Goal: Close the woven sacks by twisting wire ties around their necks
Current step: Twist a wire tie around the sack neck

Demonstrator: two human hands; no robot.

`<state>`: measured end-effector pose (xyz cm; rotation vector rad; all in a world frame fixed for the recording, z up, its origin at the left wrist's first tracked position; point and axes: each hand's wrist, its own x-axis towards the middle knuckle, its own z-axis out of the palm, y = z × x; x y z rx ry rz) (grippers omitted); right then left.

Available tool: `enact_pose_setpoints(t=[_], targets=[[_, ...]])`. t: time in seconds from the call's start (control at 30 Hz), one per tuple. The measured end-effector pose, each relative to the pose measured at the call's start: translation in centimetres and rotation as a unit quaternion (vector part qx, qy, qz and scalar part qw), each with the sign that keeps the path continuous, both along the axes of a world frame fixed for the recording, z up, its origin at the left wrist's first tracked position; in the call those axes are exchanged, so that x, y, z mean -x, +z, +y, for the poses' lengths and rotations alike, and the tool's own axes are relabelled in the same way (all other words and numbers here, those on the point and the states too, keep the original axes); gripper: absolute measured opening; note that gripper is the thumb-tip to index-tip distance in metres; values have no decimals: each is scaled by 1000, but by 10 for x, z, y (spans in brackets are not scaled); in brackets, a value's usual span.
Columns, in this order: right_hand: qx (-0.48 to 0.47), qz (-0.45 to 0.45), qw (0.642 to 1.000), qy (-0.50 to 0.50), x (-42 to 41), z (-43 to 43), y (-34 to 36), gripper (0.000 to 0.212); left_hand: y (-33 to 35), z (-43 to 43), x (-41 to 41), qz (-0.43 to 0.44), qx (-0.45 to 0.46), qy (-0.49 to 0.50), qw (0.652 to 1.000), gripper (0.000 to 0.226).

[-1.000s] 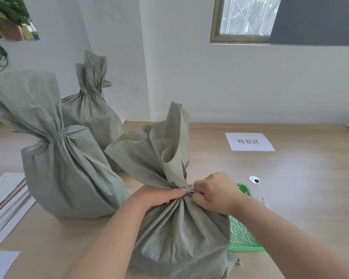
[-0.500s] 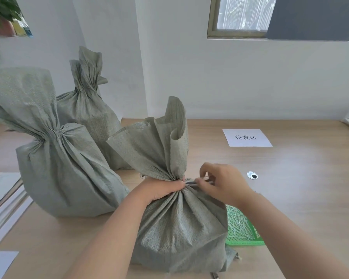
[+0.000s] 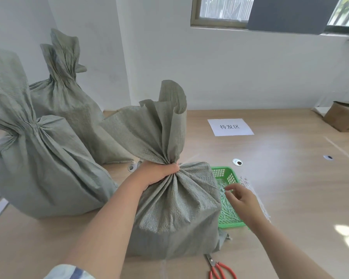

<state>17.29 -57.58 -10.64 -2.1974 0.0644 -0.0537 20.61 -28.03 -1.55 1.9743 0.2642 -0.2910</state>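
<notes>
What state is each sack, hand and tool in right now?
Near sack: neck bunched, gripped by left hand.
Left sack: neck cinched shut.
Back sack: neck cinched shut.
Right hand: open, over green basket.
Green basket: holding wire ties.
Scissors: lying closed on table.

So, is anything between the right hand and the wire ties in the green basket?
Nothing visible. The right hand hovers directly over the open green basket, fingers reaching toward the wire ties.

One legible marking: a white rectangular paper sheet [image 3: 230,127] lying flat on the light wooden table [image 3: 290,188] reads "待发区".
</notes>
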Motion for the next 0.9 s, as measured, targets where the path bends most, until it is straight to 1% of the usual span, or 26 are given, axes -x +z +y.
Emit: enact_pose_setpoints(t=[0.07,0.17,0.23,0.33,0.37,0.43,0.5,0.6,0.67,0.77,0.9], targets=[[42,39,998,-6,14,-3,-25,12,-2,1,-1,0,1,-1,1000,37],[96,108,989,-22,36,-4,-61,15,-7,1,-2,-1,-3,-1,1000,55],[120,143,982,-26,49,-3,-81,16,-8,0,-2,0,-4,14,1000,53],[143,198,970,-20,66,-4,-112,18,-11,-1,-2,-12,0,22,1000,34],[140,221,965,-18,71,-4,-122,21,-11,-1,-2,-16,3,19,1000,36],[148,273,950,2,81,-3,-138,26,-13,-1,-2,-24,6,15,1000,51],[172,304,937,22,89,0,-151,29,-15,-1,-2,-28,10,20,999,53],[242,312,918,29,98,5,-164,25,-17,-1,-2,-38,15,27,999,49],[271,309,911,39,104,8,-172,26,-18,-2,-2,-49,15,27,998,48],[275,299,913,44,109,10,-180,28,-18,-2,-2,-46,10,29,998,30],[274,297,913,50,112,13,-185,27,-16,-3,-1,-52,19,29,998,19]])
